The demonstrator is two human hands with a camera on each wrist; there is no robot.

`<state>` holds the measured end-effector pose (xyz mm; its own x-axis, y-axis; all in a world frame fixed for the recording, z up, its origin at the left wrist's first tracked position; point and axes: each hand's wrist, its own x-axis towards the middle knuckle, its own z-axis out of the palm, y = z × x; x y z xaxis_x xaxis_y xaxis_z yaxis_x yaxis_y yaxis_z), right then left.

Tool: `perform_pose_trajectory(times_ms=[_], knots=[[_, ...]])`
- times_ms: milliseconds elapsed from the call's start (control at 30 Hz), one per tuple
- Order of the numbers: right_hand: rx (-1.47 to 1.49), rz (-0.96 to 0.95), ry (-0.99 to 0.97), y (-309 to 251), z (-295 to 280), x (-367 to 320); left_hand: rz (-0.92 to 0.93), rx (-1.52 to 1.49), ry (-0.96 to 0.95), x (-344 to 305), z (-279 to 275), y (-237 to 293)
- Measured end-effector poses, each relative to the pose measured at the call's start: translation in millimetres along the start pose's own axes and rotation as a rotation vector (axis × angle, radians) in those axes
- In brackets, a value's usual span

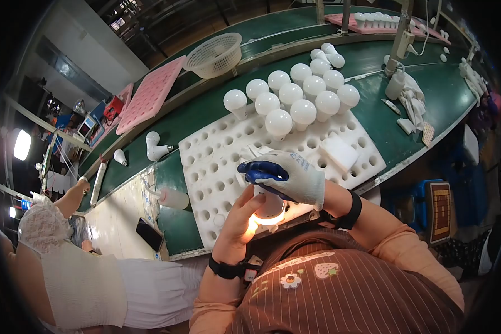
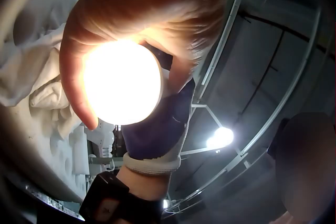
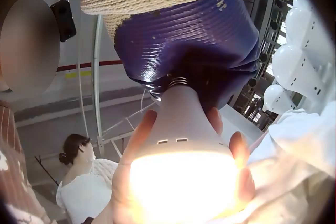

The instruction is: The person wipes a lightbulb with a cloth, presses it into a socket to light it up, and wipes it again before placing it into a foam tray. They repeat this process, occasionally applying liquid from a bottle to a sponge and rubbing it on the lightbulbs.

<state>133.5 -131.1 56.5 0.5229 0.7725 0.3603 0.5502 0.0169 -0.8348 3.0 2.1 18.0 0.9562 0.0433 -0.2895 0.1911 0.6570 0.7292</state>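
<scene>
A lit light bulb (image 1: 270, 209) is held between both hands above the near edge of a white foam board (image 1: 206, 182) full of holes. My bare left hand (image 1: 240, 216) grips the bulb around its white body, fingers and thumb on either side of the glowing dome (image 2: 123, 83). On my right hand (image 1: 295, 177) is a white glove with a blue coated palm. Its curled fingers hold the bulb's screw base (image 3: 179, 82), most of which they hide. A crumpled white cloth (image 2: 39, 77) lies close by the hands.
Several unlit bulbs (image 1: 290, 93) stand in rows at the board's far side, near a white foam block (image 1: 339, 151). Left lie loose bulbs (image 1: 153, 146), a bottle (image 1: 173, 199) and a phone (image 1: 150, 234). Another person (image 1: 83, 273) is at the left; a white basket (image 1: 214, 55) stands behind.
</scene>
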Motion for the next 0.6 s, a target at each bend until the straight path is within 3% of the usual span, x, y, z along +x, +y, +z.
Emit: perform_pose_trajectory(times_ms=[67,300,600], knots=[[0.044,0.089,-0.103,-7.6,-4.8,3.2,0.018,0.046,0.017,1.3,-7.4,-4.1],[0.143,0.094,-0.055,-4.8,-2.1,5.0,0.042,0.143,0.012,0.1,-3.6,0.0],[0.06,0.071,-0.008,-6.4,-2.0,5.3,0.061,0.149,-0.003,-1.2,1.3,3.8]])
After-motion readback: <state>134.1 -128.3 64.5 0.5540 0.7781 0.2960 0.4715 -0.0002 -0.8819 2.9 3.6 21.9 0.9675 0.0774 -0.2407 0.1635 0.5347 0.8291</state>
